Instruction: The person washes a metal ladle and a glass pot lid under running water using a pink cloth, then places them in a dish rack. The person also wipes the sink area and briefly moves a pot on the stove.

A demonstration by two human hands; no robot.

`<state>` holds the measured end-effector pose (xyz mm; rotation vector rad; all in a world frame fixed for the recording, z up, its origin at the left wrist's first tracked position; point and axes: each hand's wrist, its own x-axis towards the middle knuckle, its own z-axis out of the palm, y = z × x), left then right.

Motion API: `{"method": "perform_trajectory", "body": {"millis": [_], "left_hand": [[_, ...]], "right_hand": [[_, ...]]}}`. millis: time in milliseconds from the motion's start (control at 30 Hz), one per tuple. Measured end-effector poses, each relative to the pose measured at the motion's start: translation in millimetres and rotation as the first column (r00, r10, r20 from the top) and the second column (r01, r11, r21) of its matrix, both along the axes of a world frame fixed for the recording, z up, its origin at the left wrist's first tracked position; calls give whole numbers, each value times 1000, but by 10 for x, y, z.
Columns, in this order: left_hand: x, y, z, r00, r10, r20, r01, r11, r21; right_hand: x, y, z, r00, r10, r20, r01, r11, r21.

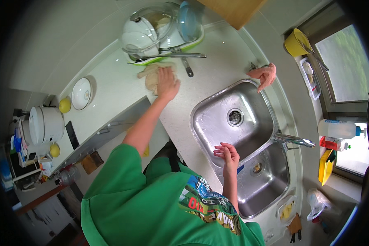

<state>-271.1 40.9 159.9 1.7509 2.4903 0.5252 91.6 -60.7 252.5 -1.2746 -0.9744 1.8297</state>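
My left hand (167,83) holds a beige cloth (152,77) down against the pale countertop (175,113), its fingers lying over the fabric. Just beyond the cloth is a dish rack with a green rim (147,61). A long-handled utensil with a metal handle (187,55) juts from the rack, and a dark handle end (189,72) rests near the cloth. Above the near edge of the larger steel sink basin (212,123) hangs my right hand (229,155), empty, its fingers loosely bent and apart.
The rack carries white dishes (138,37) and a glass lid (172,33). A faucet (295,140) stands behind the double sink, with a pink cloth (266,77) at its far corner. Leftward are a bowl (81,93), a phone (72,135) and a rice cooker (47,124). Bottles (338,128) line the windowsill.
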Motion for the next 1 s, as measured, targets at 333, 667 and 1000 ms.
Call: {"method": "perform_trajectory", "body": {"millis": [333, 667, 1000], "left_hand": [[783, 1147, -103, 982, -189, 21, 184, 974, 131], [969, 2353, -100, 995, -95, 4, 95, 992, 80], [1354, 644, 148, 833, -532, 152, 525, 847, 83]], "right_hand": [[90, 214, -33, 994, -92, 65, 95, 994, -44], [197, 242, -46, 988, -116, 98, 125, 988, -91], [105, 318, -93, 991, -117, 69, 121, 991, -64]]}}
